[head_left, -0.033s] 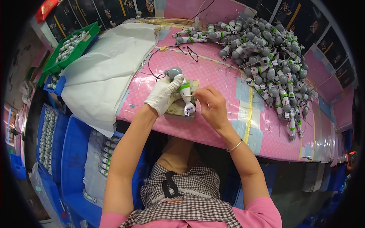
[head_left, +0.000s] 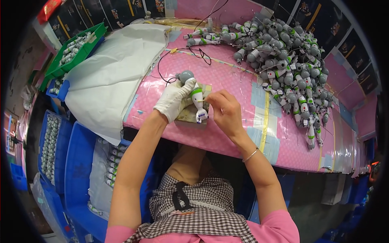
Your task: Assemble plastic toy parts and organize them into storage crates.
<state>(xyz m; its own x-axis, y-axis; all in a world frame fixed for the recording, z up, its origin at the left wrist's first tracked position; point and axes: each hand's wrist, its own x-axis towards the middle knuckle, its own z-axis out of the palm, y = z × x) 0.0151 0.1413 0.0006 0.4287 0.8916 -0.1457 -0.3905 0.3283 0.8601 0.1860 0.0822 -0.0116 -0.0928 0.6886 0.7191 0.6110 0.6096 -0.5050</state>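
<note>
My left hand, in a white glove, is closed around a toy arm. The toy arm has a grey ball-shaped shoulder, a green band, a white forearm and a small white hand with purple marks. It is held tilted over a small worn block near the table's front edge. My bare right hand is pinched just right of the forearm. A thin pale stick shows between its fingertips and the toy; most of it is hidden by the fingers.
A big heap of similar toy arms covers the pink table at the right. A black cord lies behind my left hand. White sheeting drapes the left side, beside a green tray. Blue bins with toy arms stand lower left.
My right hand has shifted very slightly, with its fingertips closer to the forearm. The toy arm has turned a little in my left hand.
</note>
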